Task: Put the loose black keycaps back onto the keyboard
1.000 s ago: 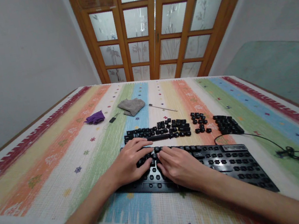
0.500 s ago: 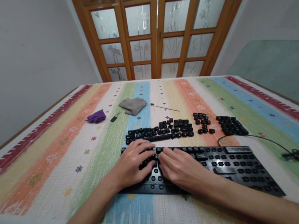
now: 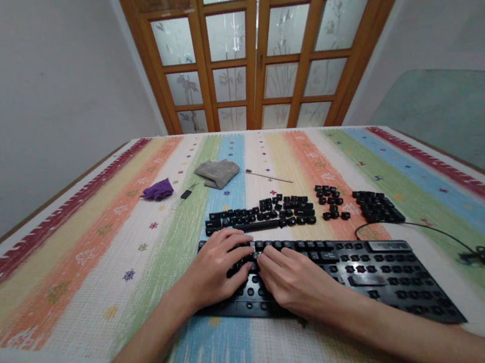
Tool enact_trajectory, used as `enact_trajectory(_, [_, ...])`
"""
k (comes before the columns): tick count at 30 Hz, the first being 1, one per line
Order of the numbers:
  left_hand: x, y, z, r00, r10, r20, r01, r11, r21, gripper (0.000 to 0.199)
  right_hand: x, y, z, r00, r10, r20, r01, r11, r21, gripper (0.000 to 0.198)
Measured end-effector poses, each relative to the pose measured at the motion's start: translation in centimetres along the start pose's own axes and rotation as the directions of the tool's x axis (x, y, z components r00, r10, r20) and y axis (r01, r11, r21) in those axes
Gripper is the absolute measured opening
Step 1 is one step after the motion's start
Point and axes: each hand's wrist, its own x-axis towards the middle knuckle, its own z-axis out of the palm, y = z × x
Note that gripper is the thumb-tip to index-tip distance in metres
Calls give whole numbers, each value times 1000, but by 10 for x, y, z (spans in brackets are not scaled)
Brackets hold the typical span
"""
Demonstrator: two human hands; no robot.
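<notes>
**Two bare hands at a partly stripped keyboard, with loose keycaps set out behind it**

The black keyboard (image 3: 365, 280) lies at the near side of the cloth-covered bench (image 3: 82, 310), bare key positions showing on its right portion. The left hand (image 3: 213, 268) rests palm down over its left end, fingers loosely spread and thumb apart from them. The right hand (image 3: 294, 275) is just beside it, fingers curled with tips drawn together low over the keys; whether they grip a keycap I cannot tell. That hand and its forearm block the front middle of the keyboard.

Just beyond its far edge sit the loose keycaps: a broad block (image 3: 231, 221) with the long space bar (image 3: 257, 226) along its front, a small cluster (image 3: 322, 199), and a compact group (image 3: 376, 208) at right. Farther back lie a purple cloth (image 3: 158, 191), a small black piece with thin wires (image 3: 186, 194), a folded grey cloth (image 3: 219, 174) and a slender rod (image 3: 269, 175) with a dark tip. The cable (image 3: 483, 255) runs right into a tangle. Wooden glazed doors (image 3: 231, 63) stand behind.

Compared with one second earlier, both hands keep nearly the same pose and the loose pieces the same arrangement; the view has shifted slightly.
</notes>
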Motion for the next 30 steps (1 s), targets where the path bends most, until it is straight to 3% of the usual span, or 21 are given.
enact_trajectory(21, [0, 1, 2, 1000, 23, 14, -23, 1000, -1, 20, -3, -8, -2, 994, 86, 71, -86, 996, 2, 14])
enact_trajectory(30, [-1, 1, 4, 999, 33, 4, -33, 999, 1, 20, 9, -13, 1, 986, 128, 108, -146, 973, 180, 25])
